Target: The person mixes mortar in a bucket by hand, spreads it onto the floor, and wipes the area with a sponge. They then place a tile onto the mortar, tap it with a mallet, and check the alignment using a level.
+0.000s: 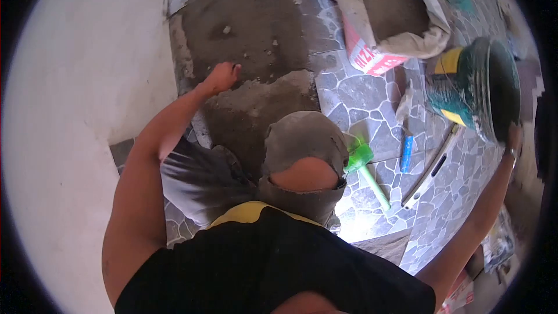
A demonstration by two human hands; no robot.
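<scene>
My left hand (222, 78) is closed, held above the grey cement bed (247, 20) beside the wall. A small dark spot shows at its fingertips, and what the fingers hold, if anything, I cannot make out. Out to the far right, my right hand (515, 136) grips the rim of a green bucket (472, 81) with yellow labels. The bucket is tilted, its mouth facing right, and its inside looks dark. Small lumps lie on the cement bed, and a rougher, lighter patch crosses it near my left hand.
An open sack (378, 61) of grey powder stands behind the bucket. On the stone-patterned tiles (360, 90) lie a green mallet (367, 168), a blue-handled trowel (406, 151) and a spirit level (431, 168). A white wall (81, 81) rises at left.
</scene>
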